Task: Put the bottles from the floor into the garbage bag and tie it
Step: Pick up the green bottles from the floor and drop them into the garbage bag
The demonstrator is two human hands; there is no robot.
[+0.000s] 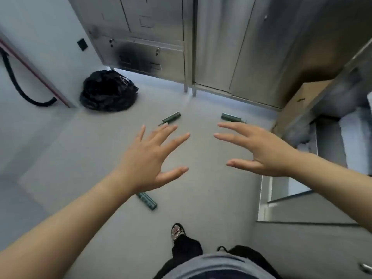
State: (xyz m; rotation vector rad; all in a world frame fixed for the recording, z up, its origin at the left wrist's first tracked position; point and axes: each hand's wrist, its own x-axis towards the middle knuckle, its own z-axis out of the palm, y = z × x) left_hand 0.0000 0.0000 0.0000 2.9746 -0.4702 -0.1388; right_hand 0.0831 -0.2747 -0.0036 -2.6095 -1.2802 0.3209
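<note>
Three green bottles lie on the grey floor [100, 158] — one [171, 119] and another [231, 117] toward its far edge by the steel cabinets [181, 37], a third [148, 201] nearer; labels seem too blurred to read. One black garbage bag [108, 90] sits in the far-left corner. Left hand [149, 156] and right hand [259, 148] hover — fingers spread wide, empty.

3 green bottles [171, 119] lying on floor, black bag [108, 91] crumpled

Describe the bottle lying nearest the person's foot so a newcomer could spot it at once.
Start at the grey floor in front of the steel cabinets. The bottle nearest the foot is dark green and lies on its side, just below the left hand. The other two bottles lie farther off, towards the cabinets.
</note>
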